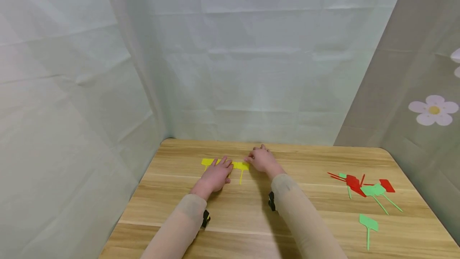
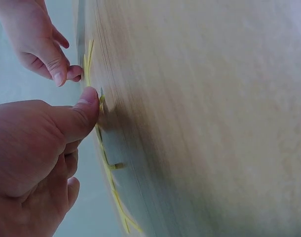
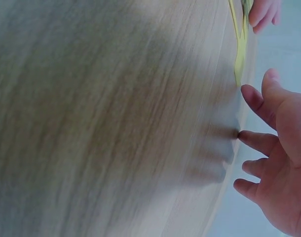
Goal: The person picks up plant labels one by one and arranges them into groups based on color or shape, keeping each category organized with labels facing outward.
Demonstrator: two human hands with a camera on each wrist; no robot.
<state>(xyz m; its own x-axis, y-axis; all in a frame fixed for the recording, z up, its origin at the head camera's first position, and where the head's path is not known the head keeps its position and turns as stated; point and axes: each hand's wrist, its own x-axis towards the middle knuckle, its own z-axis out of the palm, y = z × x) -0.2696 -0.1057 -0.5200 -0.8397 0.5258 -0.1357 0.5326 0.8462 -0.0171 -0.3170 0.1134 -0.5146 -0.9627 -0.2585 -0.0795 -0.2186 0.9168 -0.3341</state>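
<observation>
Several yellow plant labels (image 1: 242, 166), flat heads on thin stems, lie side by side in a row at the back of the table, stems towards me. Over the middle of the row, my left hand (image 1: 215, 177) rests with spread fingers and covers part of it. In the left wrist view its thumb (image 2: 84, 111) lies against the yellow labels (image 2: 107, 168). My right hand (image 1: 262, 160) is at the row's right end, holding nothing, its fingers apart. The right wrist view has its fingertips by the end of a yellow label (image 3: 241, 57); whether they touch it I cannot tell.
On the right, red plant labels (image 1: 353, 182) and green plant labels (image 1: 373, 190) lie in a loose, overlapping pile. A single green label (image 1: 368, 222) lies nearer the front. Pale cloth (image 1: 251, 71) hangs behind the wooden table (image 1: 237, 227) and along its sides.
</observation>
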